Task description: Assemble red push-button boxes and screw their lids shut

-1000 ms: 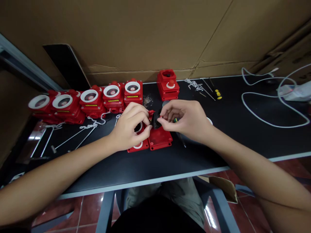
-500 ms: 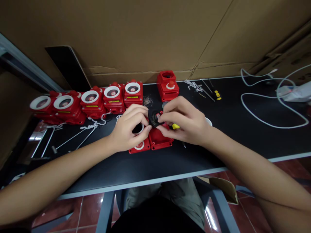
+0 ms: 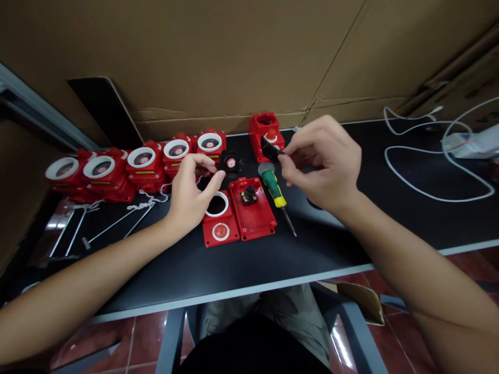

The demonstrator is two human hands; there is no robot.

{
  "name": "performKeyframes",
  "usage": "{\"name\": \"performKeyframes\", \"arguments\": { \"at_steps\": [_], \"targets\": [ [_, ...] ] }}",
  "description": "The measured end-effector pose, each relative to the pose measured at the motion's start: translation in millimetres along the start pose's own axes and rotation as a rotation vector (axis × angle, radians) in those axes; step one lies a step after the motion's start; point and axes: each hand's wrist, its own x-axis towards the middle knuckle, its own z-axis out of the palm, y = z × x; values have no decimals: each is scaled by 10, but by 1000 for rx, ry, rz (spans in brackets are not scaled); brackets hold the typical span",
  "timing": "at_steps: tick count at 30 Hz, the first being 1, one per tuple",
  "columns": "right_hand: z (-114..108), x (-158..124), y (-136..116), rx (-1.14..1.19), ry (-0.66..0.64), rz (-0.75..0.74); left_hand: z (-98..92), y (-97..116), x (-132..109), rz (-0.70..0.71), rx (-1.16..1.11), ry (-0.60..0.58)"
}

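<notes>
My right hand (image 3: pixel 323 161) is raised over the table, pinching a thin black plate (image 3: pixel 270 150) between thumb and fingertips. Thumb and fingers apart, my left hand (image 3: pixel 191 200) is empty beside a square black part (image 3: pixel 229 162) with a red and white disc. Below them lies an open red box base (image 3: pixel 255 217), a black terminal block (image 3: pixel 248 194) inside it. Just left of the base rests its red cover (image 3: pixel 209 236), which has a white ring (image 3: pixel 222 212) and a round red button (image 3: pixel 220 231).
A green and yellow screwdriver (image 3: pixel 274 188) points toward me, its handle near a round clear disc (image 3: pixel 266 169). Several assembled red boxes (image 3: pixel 142 171) line the back left. Another red box (image 3: pixel 266 136) stands behind. A white cable (image 3: pixel 419 193) loops at right.
My hands have parted from the black part, which now lies behind the red box base. The right hand has moved up and right with a thin black plate; the screwdriver is now uncovered.
</notes>
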Motion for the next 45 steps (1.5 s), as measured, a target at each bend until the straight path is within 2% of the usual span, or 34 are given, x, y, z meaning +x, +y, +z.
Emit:
{"name": "performKeyframes", "arguments": {
  "at_steps": [4,10,13,16,18,24,29,33,39,45],
  "targets": [
    [40,-31,12,-67,-116,-68,-10,-2,3,20,-17,-21],
    [-21,-31,-10,-104,-154,-77,-88,155,-3,140,17,-291],
    [-26,-28,-10,-82,-260,-168,-80,159,-13,126,-15,-359],
    [28,-56,18,-19,-397,-324,-66,144,-17,113,-11,-366],
    [73,-80,41,4,-442,-360,-59,142,-17,116,-2,-367],
    [88,-83,61,141,-444,-248,-48,162,-20,132,-5,-351],
    [67,-65,79,92,-495,-126,-56,177,-35,181,15,-345],
    [72,-64,77,100,-524,-125,-59,180,-51,210,-17,-346],
    [87,-95,53,54,-475,-122,-62,191,-49,296,-21,-340],
    [86,-101,57,46,-480,-132,-48,199,-41,245,-7,-359]
  ]
}}
